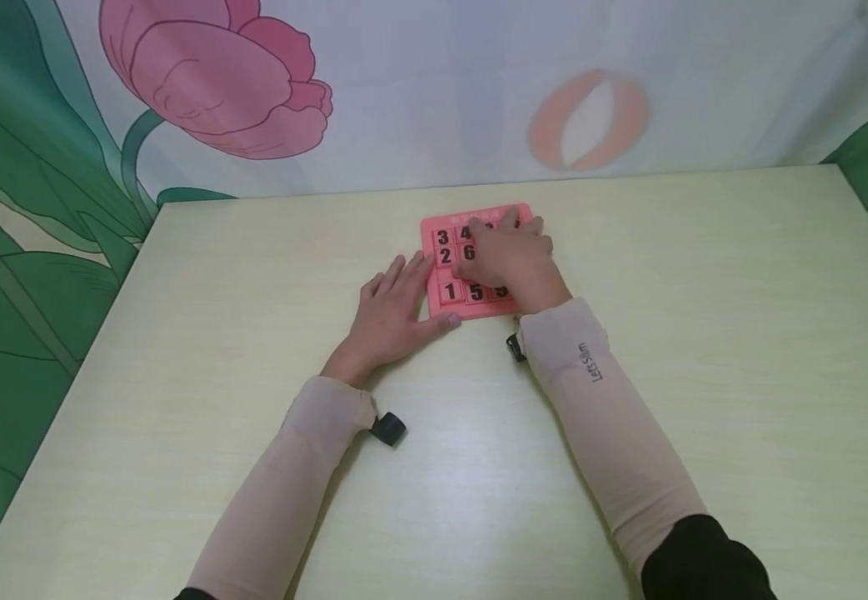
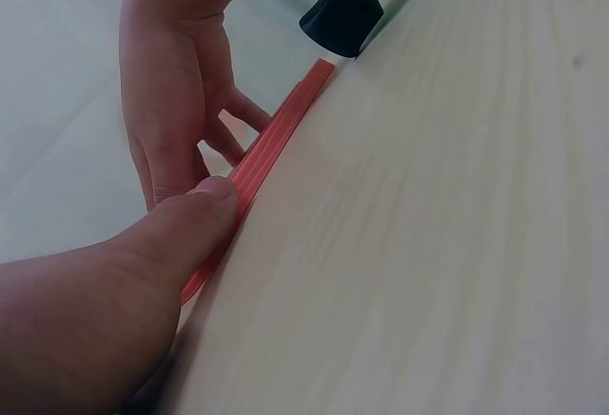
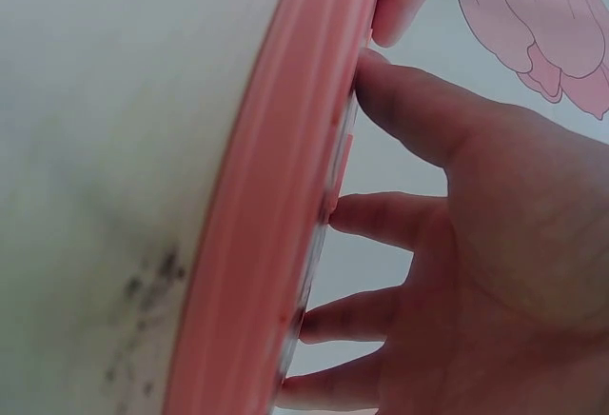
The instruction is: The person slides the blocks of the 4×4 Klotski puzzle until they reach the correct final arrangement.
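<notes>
A pink number slide puzzle (image 1: 455, 253) with black digits on square tiles lies flat on the table. My left hand (image 1: 392, 321) rests at its lower left corner, fingertips at the left edge and thumb along the bottom edge. In the left wrist view, the thumb (image 2: 195, 215) presses the puzzle's side. Over the tiles lies my right hand (image 1: 512, 254), covering several on the right side. The right wrist view shows its fingertips and thumb (image 3: 409, 101) touching the puzzle's face (image 3: 333, 182), fingers spread and fairly straight. Digits 3, 4, 2, 6, 1 and 5 are visible.
The pale wooden table (image 1: 741, 333) extends around both arms. Behind its far edge hangs a white curtain (image 1: 434, 100) printed with a pink flower (image 1: 217, 79) and green leaves. Black wrist cameras (image 1: 388, 428) sit at the sleeve cuffs.
</notes>
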Demonstrator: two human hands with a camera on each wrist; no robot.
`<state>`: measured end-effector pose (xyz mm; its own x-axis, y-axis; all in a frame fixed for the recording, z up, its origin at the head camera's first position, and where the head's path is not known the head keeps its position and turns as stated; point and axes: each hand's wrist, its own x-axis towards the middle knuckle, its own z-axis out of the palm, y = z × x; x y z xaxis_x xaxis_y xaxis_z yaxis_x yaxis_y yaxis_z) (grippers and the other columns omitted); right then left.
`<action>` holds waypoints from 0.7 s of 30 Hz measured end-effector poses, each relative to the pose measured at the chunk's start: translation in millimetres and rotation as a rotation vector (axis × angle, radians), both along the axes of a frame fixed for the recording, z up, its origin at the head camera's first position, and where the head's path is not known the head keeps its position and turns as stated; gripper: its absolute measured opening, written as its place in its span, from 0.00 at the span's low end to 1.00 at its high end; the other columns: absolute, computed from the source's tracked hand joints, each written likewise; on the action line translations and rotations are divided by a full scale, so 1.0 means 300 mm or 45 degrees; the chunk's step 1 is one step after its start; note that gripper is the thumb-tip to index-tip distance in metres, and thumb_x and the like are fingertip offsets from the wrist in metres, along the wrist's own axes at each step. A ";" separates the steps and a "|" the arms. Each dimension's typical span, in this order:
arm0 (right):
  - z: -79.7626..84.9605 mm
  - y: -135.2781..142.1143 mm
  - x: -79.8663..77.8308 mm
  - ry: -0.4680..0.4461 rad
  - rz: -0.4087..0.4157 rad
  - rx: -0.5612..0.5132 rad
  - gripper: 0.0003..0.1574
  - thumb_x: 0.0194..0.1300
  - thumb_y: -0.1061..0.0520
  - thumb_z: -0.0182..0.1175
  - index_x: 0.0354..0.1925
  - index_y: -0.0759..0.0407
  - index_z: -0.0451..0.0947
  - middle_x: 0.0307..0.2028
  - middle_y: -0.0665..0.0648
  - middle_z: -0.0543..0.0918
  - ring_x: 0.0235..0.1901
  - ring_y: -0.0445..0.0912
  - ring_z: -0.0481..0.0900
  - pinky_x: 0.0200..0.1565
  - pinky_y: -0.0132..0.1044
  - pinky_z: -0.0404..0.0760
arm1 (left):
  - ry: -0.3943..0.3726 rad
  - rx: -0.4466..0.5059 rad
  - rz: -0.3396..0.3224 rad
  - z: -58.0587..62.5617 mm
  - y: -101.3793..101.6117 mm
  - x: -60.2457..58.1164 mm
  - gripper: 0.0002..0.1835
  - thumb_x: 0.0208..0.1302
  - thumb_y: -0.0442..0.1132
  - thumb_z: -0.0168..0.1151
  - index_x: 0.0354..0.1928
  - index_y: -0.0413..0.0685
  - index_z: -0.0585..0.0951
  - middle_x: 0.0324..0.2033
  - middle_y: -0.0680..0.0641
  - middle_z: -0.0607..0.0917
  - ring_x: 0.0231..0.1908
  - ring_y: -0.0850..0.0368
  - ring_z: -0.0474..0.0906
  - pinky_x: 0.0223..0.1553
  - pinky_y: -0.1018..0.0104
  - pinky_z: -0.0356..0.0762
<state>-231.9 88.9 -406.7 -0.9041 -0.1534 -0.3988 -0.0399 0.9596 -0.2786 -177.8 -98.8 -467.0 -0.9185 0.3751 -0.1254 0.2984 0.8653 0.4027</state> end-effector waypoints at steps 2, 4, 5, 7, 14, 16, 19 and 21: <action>-0.002 0.000 -0.001 0.005 0.000 -0.002 0.53 0.70 0.35 0.58 0.81 0.48 0.48 0.75 0.77 0.43 0.68 0.77 0.47 0.62 0.69 0.61 | 0.004 0.000 -0.001 -0.001 0.000 -0.001 0.53 0.65 0.73 0.52 0.82 0.57 0.45 0.80 0.51 0.46 0.78 0.50 0.33 0.74 0.46 0.35; -0.004 -0.001 -0.003 0.007 0.001 -0.004 0.53 0.70 0.35 0.58 0.81 0.48 0.48 0.75 0.78 0.42 0.68 0.78 0.46 0.63 0.69 0.60 | 0.006 -0.002 -0.002 -0.002 0.000 -0.002 0.53 0.65 0.73 0.52 0.82 0.57 0.45 0.80 0.50 0.46 0.78 0.49 0.34 0.74 0.45 0.35; -0.005 -0.001 -0.004 0.007 0.000 -0.005 0.52 0.70 0.35 0.58 0.81 0.48 0.48 0.75 0.78 0.42 0.69 0.78 0.46 0.63 0.70 0.59 | 0.007 -0.002 -0.001 -0.002 0.000 -0.002 0.53 0.65 0.73 0.52 0.82 0.57 0.45 0.80 0.50 0.46 0.78 0.49 0.34 0.74 0.45 0.35; -0.008 -0.001 -0.006 0.007 -0.001 -0.005 0.52 0.70 0.35 0.58 0.81 0.48 0.48 0.75 0.78 0.42 0.69 0.78 0.45 0.63 0.70 0.59 | 0.008 -0.001 -0.002 -0.002 0.001 -0.003 0.53 0.65 0.73 0.52 0.82 0.57 0.45 0.80 0.50 0.46 0.78 0.49 0.34 0.74 0.45 0.36; -0.006 0.001 -0.001 0.007 0.002 -0.003 0.52 0.70 0.35 0.58 0.81 0.48 0.49 0.75 0.78 0.43 0.68 0.78 0.47 0.62 0.69 0.61 | 0.008 0.002 -0.005 -0.006 0.001 -0.001 0.53 0.65 0.73 0.52 0.82 0.56 0.45 0.80 0.50 0.46 0.78 0.49 0.34 0.73 0.45 0.36; -0.005 0.002 0.000 0.003 0.004 -0.003 0.52 0.70 0.35 0.57 0.81 0.49 0.49 0.75 0.78 0.43 0.68 0.78 0.47 0.62 0.69 0.61 | 0.008 0.001 -0.007 -0.006 0.000 -0.001 0.53 0.65 0.73 0.52 0.82 0.56 0.45 0.80 0.50 0.46 0.78 0.49 0.34 0.74 0.45 0.35; -0.003 0.002 0.000 0.001 0.003 -0.003 0.52 0.70 0.35 0.57 0.81 0.49 0.48 0.75 0.78 0.42 0.68 0.78 0.46 0.63 0.70 0.60 | 0.008 -0.001 -0.007 -0.005 0.000 -0.001 0.53 0.65 0.73 0.52 0.82 0.57 0.44 0.80 0.50 0.46 0.78 0.49 0.34 0.74 0.46 0.35; -0.003 0.001 -0.002 0.002 0.006 -0.003 0.52 0.71 0.35 0.57 0.81 0.49 0.48 0.75 0.78 0.42 0.69 0.78 0.45 0.63 0.70 0.59 | 0.006 0.000 -0.003 -0.003 0.000 -0.001 0.53 0.66 0.73 0.51 0.82 0.57 0.44 0.80 0.50 0.46 0.78 0.49 0.34 0.74 0.46 0.35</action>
